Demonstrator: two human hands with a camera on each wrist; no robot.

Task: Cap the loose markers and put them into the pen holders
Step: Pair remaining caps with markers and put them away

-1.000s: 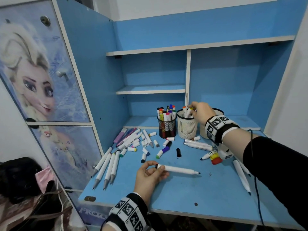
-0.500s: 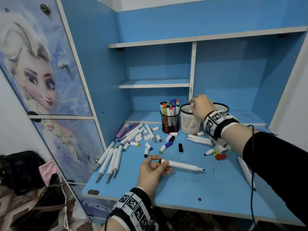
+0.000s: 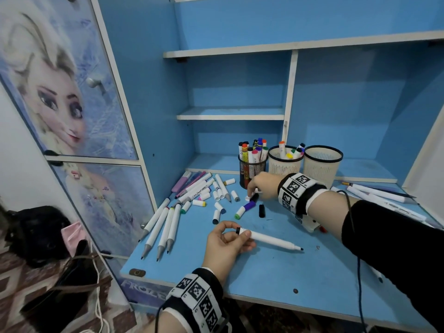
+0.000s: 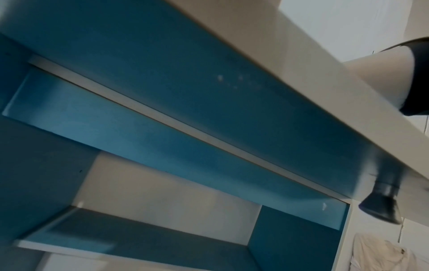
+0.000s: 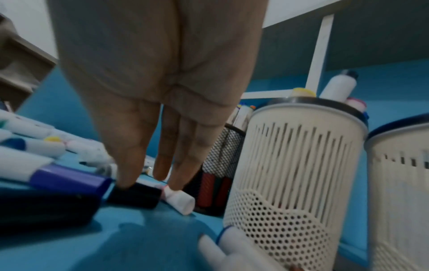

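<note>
The left hand [image 3: 224,243] pinches a white marker [image 3: 271,240] with no cap, low over the desk [image 3: 276,272]. The right hand [image 3: 263,186] reaches down with straight fingers [image 5: 130,146] close together, touching a black cap [image 5: 135,195] near the holders [image 3: 284,159].

Three pen holders [image 3: 284,162] stand side by side behind scattered markers [image 3: 165,227] on desk [image 3: 276,280].

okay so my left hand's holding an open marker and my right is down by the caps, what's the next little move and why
Probably pinch the black cap under your right hand and lift it. The right fingers touch it but haven't closed on it. The marker in your left hand has a bare dark tip and a black end, so that cap likely matches.
</note>
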